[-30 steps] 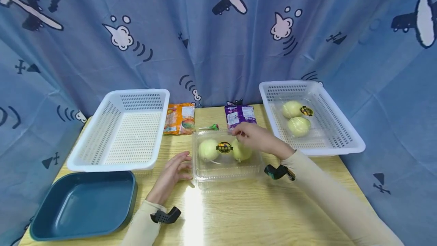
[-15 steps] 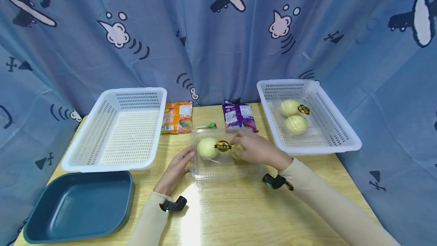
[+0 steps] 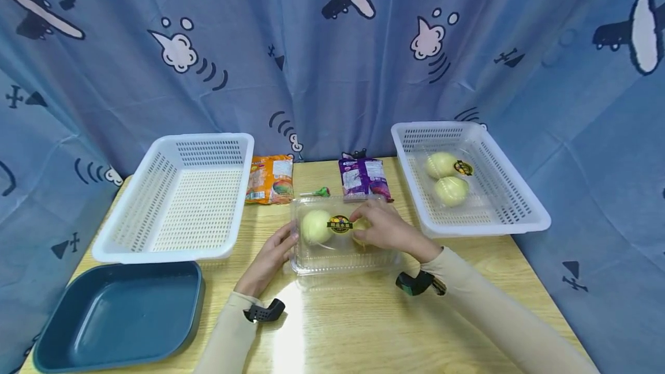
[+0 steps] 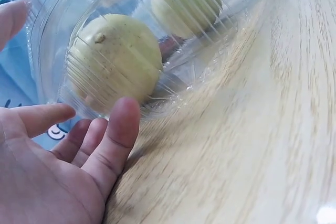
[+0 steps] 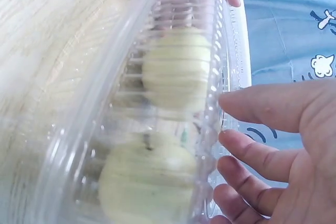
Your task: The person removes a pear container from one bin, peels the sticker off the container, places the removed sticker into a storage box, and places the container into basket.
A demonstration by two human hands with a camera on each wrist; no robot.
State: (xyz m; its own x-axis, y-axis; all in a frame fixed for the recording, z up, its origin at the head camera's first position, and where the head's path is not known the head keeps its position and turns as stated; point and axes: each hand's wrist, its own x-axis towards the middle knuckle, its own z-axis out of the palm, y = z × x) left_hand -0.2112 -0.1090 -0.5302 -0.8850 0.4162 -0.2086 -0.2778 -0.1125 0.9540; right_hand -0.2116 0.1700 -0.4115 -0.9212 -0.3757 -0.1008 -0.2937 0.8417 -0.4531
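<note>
Clear container: clear ridged plastic box (image 3: 337, 260) sitting flat on the wood-grain table (image 3: 353, 328), pretty much in the middle, right between the person's two hands
Inside it: two round pale yellow-green fruits, the left one (image 3: 317, 227) easy to see from above, the right one (image 5: 144, 179) mostly tucked under a hand from the head cam but clear enough in the right wrist view
Sticker: dark oval label (image 3: 340, 224) on the lid, between the fruits
Left hand: the left hand (image 3: 267, 261) is at the box's left end, fingers loose and a bit bent, tips at the plastic wall, not wrapped around anything
Right hand: the right hand (image 3: 387, 227) arches over the right end of the lid, fingers spread and slightly bent, tips against the plastic; can't tell how hard they press
Behind the box: orange packet (image 3: 277, 180) on the left, purple packet (image 3: 366, 179) on the right, small lollipop (image 3: 324, 191) between them
Right basket: white basket (image 3: 485, 229) holding a similar clear box with two more fruits (image 3: 452, 190)
Left side: another white basket (image 3: 171, 259), with a dark blue tray (image 3: 124, 322) just in front of it
Backdrop: blue plane-print curtain (image 3: 312, 62)
</note>
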